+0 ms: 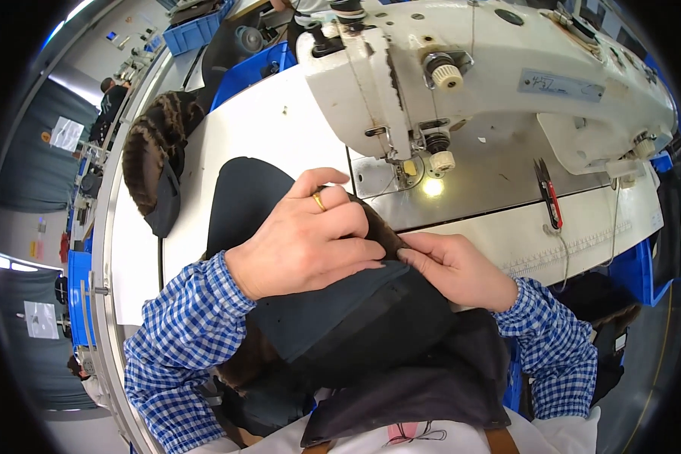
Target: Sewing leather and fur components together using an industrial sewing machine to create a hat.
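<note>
A dark fabric piece with brown fur trim (356, 318) lies across my lap and the front edge of the white table (280, 121). My left hand (310, 242) rests over it with a ring on one finger, fingers curled onto the fabric and fur. My right hand (454, 268) pinches the fur and fabric edge, thumb near my left fingertips. Just beyond them stands a white industrial sewing machine (507, 68), its small lamp lit over the metal plate (469, 197). Red-handled thread snips (552, 204) lie on that plate, right of the needle area.
Another dark fur-trimmed piece (155, 159) sits on the table at the left. Blue bins stand behind (244, 79) and at the right (632, 272). A printed scale (560, 253) runs along the near table edge. A co-worker (112, 106) is at another station far left.
</note>
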{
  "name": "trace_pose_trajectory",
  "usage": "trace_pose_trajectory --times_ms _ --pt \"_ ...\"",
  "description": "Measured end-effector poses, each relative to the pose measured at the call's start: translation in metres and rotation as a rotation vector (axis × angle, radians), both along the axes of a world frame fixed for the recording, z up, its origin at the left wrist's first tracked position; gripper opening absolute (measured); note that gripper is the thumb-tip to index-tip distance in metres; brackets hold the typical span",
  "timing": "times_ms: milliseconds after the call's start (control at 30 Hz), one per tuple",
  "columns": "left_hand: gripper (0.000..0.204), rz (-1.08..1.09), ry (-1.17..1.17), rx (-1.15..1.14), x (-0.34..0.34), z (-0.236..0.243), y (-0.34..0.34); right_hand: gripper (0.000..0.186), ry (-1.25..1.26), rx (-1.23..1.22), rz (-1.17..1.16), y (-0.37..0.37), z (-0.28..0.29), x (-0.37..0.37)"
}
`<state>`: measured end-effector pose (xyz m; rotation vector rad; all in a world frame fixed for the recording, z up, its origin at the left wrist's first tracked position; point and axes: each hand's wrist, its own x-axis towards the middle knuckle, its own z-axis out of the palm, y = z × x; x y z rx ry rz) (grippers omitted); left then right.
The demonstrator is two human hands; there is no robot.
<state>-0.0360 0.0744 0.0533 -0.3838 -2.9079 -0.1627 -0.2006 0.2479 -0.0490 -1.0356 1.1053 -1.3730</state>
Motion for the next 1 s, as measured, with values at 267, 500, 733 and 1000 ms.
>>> trace_pose_trajectory --times_ms 267,500,733,1000 --pt "0.017 -0.034 -0.101 0.212 -0.023 -0.011 0.006 0.023 0.191 -0.018 0.049 0.01 -0.003 -0.001" --pt "0.016 0.057 -0.218 0.152 -0.024 -0.005 0.007 0.021 0.191 -0.007 0.106 0.015 0.001 -0.005" --pt "0.018 0.066 -0.195 0.169 -0.023 -0.005 0.006 0.021 -0.066 0.062 0.168 0.018 0.008 -0.009" --pt "0.016 0.095 -0.252 0.159 -0.023 0.0 -0.004 0.03 0.102 0.016 0.065 0.025 0.001 0.001"
